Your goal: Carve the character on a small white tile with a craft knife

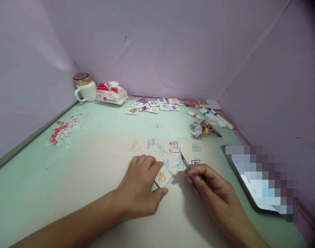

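Observation:
My left hand [144, 186] grips a small white square tile [164, 177] by its edges, thumb at the near side and fingers at the far side. An orange handwritten character shows on the tile's face. In my right hand [211, 189] is a craft knife [185, 162], held like a pen, its blade pointing up and away to the left. The blade is apart from the tile. Beneath and beyond both hands, a pale sheet [103, 165] carries handwritten characters in orange, blue and purple, some hidden by my hands.
Several lettered tiles [154, 110] lie in rows at the back. Marker pens [211, 117] and a crumpled wrapper [202, 127] sit at back right, a tablet-like device [246, 182] at right. A lidded white mug [87, 91], tissue pack [111, 94] and red-white shavings [61, 131] are at left.

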{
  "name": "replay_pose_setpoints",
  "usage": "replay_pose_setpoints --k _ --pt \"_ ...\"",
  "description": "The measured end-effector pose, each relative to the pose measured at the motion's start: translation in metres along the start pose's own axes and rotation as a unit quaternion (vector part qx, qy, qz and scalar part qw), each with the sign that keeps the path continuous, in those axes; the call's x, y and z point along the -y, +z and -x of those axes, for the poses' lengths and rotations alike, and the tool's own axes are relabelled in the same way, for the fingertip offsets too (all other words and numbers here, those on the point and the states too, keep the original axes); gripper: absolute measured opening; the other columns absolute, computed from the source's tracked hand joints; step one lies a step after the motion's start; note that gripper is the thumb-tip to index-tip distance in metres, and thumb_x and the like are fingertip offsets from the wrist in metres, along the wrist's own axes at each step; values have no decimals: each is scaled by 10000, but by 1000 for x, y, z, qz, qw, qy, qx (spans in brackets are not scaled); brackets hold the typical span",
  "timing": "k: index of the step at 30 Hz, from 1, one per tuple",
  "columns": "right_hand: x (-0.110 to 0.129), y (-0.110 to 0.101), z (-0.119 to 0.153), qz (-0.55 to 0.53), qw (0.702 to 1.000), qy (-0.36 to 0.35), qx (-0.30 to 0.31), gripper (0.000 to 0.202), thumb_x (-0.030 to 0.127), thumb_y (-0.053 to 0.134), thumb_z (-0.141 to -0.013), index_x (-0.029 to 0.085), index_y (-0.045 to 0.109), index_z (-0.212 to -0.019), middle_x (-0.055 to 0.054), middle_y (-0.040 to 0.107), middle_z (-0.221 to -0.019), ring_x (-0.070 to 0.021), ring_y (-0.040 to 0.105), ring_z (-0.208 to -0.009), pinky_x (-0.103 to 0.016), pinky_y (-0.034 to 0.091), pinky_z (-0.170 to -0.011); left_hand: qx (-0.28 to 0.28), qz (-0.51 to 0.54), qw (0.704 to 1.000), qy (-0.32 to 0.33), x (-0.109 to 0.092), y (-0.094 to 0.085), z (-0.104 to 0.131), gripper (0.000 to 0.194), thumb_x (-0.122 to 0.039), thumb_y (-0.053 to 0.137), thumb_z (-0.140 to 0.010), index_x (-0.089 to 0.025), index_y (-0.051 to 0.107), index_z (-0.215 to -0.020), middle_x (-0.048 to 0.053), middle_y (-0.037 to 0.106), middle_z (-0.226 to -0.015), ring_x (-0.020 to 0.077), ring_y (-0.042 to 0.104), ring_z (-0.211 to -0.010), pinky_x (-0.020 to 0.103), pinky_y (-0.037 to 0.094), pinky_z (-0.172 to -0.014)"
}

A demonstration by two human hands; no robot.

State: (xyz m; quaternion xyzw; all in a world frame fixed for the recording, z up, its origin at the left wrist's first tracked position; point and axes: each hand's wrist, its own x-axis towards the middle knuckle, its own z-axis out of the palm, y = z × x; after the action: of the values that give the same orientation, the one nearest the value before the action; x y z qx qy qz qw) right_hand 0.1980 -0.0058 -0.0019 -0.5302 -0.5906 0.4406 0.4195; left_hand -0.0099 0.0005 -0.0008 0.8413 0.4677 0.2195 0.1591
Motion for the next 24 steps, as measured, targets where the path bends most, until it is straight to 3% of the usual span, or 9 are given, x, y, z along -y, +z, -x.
replay_pose_setpoints --k 3,7,14,19,24 --pt "-2 -4 -1 -90 995 44 25 151 343 575 -832 244 681 -877 -16 609 -743 -150 546 -669 -275 454 -655 1 57 998 39 4 1 0 485 -131 561 -702 -116 504 -1183 152 556 -1084 289 499 -1005 497 419 -886" --pt "2 -5 -4 -199 974 106 3 204 369 715 -718 273 724 -897 -33 673 -846 -155 594 -727 -286 479 -708 31 150 985 77 9 -2 -2 627 -18 463 -625 -125 462 -1243 153 523 -1196 264 474 -1128 458 423 -970" --pt "8 -1 -3 -202 972 114 -28 325 336 835 -580 264 714 -874 -27 675 -829 -159 608 -729 -266 497 -667 39 212 975 49 13 -4 -4 662 7 410 -543 -104 530 -1185 159 516 -1209 255 487 -1169 431 428 -1008" --pt "11 2 -2 -161 985 58 -38 286 471 725 -710 217 698 -839 -19 635 -670 -153 559 -612 -270 439 -596 47 210 975 46 14 -4 -5 604 -19 449 -559 -112 548 -1148 161 504 -1213 276 491 -1157 441 435 -991" --pt "5 7 -5 -180 984 -12 0 290 456 638 -804 191 648 -688 3 545 -535 -126 471 -518 -242 357 -506 11 178 984 17 10 -3 -2 493 -92 530 -638 -84 550 -1130 161 513 -1126 272 490 -1072 438 435 -946"
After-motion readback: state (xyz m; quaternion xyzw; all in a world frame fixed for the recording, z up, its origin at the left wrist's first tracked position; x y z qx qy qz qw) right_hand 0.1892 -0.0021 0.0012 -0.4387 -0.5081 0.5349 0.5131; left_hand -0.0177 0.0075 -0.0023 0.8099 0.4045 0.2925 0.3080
